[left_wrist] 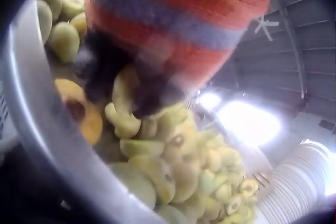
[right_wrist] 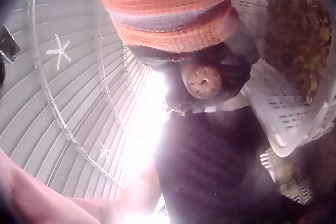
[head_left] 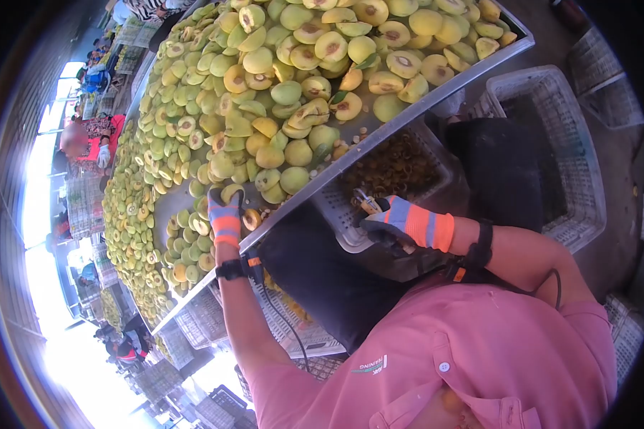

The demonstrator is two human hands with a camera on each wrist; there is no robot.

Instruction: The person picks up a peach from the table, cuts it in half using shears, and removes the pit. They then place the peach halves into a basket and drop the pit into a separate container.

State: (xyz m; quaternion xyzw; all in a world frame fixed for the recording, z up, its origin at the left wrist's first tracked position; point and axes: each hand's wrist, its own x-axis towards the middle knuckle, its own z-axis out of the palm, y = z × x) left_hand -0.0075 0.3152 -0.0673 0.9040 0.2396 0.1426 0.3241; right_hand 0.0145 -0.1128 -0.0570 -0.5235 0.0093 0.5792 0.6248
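Note:
My left hand (head_left: 225,216), in an orange and grey glove with dark fingertips, is at the near edge of a metal-rimmed table (head_left: 401,118). Its fingers pinch a yellow-green stone fruit half (left_wrist: 124,94). Close by lies an orange-fleshed half (head_left: 251,219) with its dark stone hollow facing up. In front of the body, my right hand (head_left: 401,223), gloved alike, grips a hand tool (head_left: 366,200) with a metal tip pointing away. The round handle end (right_wrist: 202,81) shows within the curled fingers in the right wrist view.
Halved stone fruits (head_left: 265,79) are heaped across the table. Below its edge stands a white crate (head_left: 350,239) with brown scraps inside. Another large crate (head_left: 594,186) is at the right. A person in red (head_left: 111,139) works across the table.

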